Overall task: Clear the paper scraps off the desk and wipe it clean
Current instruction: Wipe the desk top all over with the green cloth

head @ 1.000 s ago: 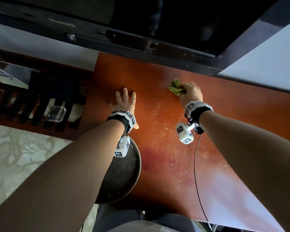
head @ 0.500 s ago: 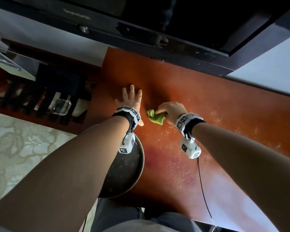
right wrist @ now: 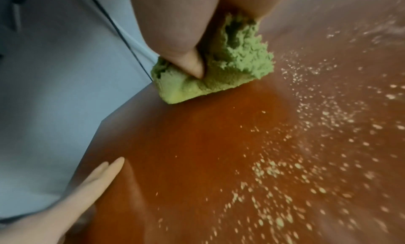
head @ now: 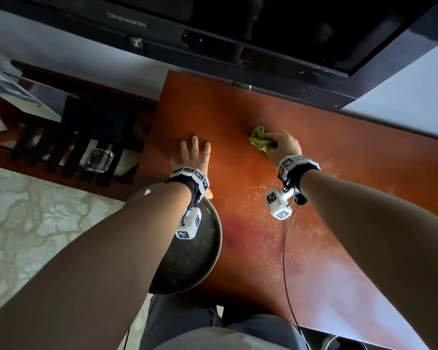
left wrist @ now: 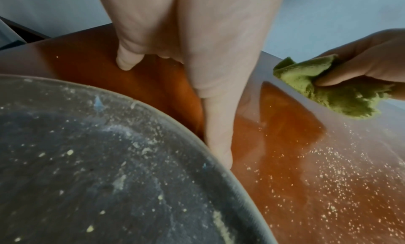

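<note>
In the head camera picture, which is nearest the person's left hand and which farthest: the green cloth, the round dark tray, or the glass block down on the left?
From the left hand:
1. Round dark tray, just under the wrist.
2. Green cloth, to its right on the desk.
3. Glass block, off the desk to the left.

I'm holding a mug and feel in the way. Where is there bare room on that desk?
Barest: the desk strip between the left hand, the green cloth and the black TV base. Toward the near edge, right of the round tray, pale crumbs cover it.
</note>
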A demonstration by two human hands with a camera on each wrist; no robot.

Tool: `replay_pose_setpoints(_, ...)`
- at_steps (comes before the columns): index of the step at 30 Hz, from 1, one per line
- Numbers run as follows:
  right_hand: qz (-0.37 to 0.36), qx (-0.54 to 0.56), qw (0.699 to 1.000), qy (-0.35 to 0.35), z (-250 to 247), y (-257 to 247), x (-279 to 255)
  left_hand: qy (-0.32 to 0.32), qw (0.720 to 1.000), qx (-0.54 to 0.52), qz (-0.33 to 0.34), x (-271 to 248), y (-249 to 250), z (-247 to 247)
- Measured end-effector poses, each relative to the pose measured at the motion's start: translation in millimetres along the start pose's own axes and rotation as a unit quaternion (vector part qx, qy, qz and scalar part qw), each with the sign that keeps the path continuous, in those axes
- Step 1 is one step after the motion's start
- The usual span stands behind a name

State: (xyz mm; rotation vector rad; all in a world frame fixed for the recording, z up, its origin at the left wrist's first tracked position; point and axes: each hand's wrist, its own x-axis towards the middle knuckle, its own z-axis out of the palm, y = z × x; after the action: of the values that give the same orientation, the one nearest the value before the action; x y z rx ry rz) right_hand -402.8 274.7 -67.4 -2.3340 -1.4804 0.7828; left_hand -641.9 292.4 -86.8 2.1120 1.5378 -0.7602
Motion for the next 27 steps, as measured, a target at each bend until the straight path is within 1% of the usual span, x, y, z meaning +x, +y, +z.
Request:
replay_pose_setpoints(2,-0.027,-0.032,0.999,-0.027,8,-4,2,0.003,1.0,0.012,0.002,1,-1,2)
replay_pose_setpoints(4,-0.083,-0.053,0.993,-0.059,19,-15,-5,-0.001,1.0,0.012,0.0,2,0,0)
replay_pose_setpoints(7,-0.162,-0.081,0.974,-0.137,38,-36,-29,-0.009,1.0,0.004,-0.008,4,1,-1)
replay_pose_setpoints(9,-0.186,-0.091,0.958,-0.199,45,-44,-46,-0.014,1.0,0.011,-0.008,6,1,0)
replay_pose_setpoints(11,-0.2,-0.098,0.942,-0.249,49,-46,-61,0.003,1.0,0.007,-0.009,6,0,0)
replay_pose_setpoints(14,-0.234,-0.128,0.919,-0.291,44,-39,-81,0.035,0.999,0.003,-0.005,3,-2,3)
replay_pose_setpoints(17,-0.254,-0.144,0.901,-0.32,34,-24,-98,0.035,0.999,0.018,-0.009,-1,1,2)
replay_pose_setpoints(19,-0.252,-0.166,0.893,-0.334,30,-16,-107,0.013,1.0,0.017,-0.006,-2,4,-2)
replay_pose_setpoints(21,-0.221,-0.181,0.893,-0.347,28,-13,-107,-0.005,1.0,0.022,0.016,-4,6,-8)
replay_pose_setpoints(22,-0.183,-0.167,0.904,-0.348,26,-13,-105,-0.009,0.999,0.026,0.031,-6,7,-12)
replay_pose_setpoints(24,-0.091,-0.095,0.935,-0.328,18,-12,-94,-0.016,0.998,0.027,0.057,-8,12,-19)
replay_pose_setpoints(26,-0.024,-0.004,0.961,-0.277,3,-9,-81,-0.023,0.997,0.018,0.07,-8,19,-25)
replay_pose_setpoints(27,0.007,0.055,0.966,-0.252,-6,-6,-75,-0.024,0.997,0.014,0.075,-7,23,-27)
